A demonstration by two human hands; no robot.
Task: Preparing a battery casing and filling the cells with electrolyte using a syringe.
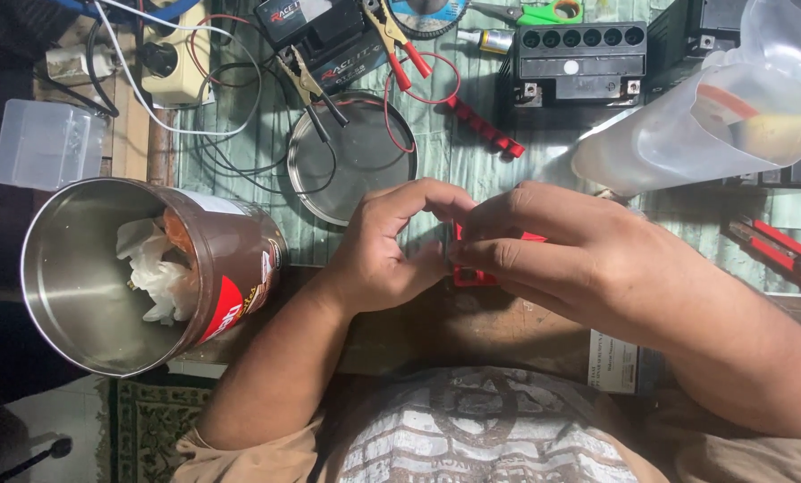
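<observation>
Two hands on one small red part, above the near edge of the surface.

I see my left hand (392,246) and right hand (543,246) meeting at the middle, both pinched shut on the red part (472,275), which shows only as slivers between the fingers. To the left an open tin (150,268) lies tilted with crumpled tissue (155,268) inside. Beyond the hands a round metal lid (351,161) rests flat on the surface (481,152), with a black clamp (311,94) over its rim. Further back stands a black battery (579,63), a red strip (483,127) just beside it. A clear plastic jug (713,125) tilts at the right.
</observation>
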